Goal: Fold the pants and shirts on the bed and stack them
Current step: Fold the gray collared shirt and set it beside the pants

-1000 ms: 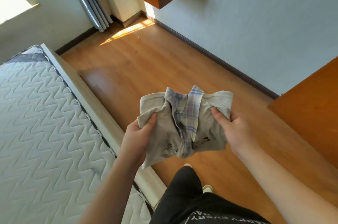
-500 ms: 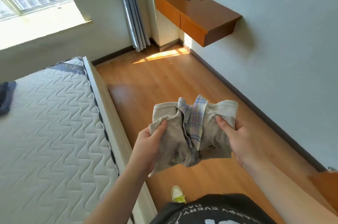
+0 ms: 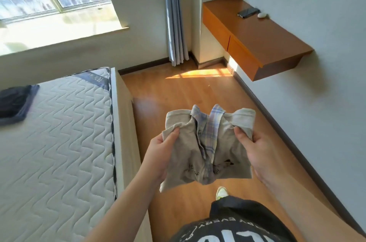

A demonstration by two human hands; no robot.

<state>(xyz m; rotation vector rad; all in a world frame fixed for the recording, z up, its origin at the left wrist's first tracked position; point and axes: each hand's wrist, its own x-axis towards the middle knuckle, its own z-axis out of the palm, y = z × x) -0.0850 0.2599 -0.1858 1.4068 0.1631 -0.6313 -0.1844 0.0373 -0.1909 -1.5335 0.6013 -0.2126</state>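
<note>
I hold a beige shirt (image 3: 186, 154) in the air over the wooden floor (image 3: 178, 91), just beside the bed (image 3: 59, 133). It is bunched and partly folded, its plaid collar (image 3: 210, 123) and placket running down the middle in pale blue, lilac and cream checks, with small dark printed marks low on the front. My left hand (image 3: 158, 154) grips the shirt's left edge, thumb pressed on the front and the other fingers hidden behind the cloth. My right hand (image 3: 251, 148) pinches the right shoulder, thumb on top. On the quilted mattress, well apart from me, lies a dark folded garment (image 3: 14, 103). Against the far wall, a wooden desk (image 3: 263, 40) carries a phone (image 3: 248, 12) and a small white object (image 3: 263, 15).
</note>
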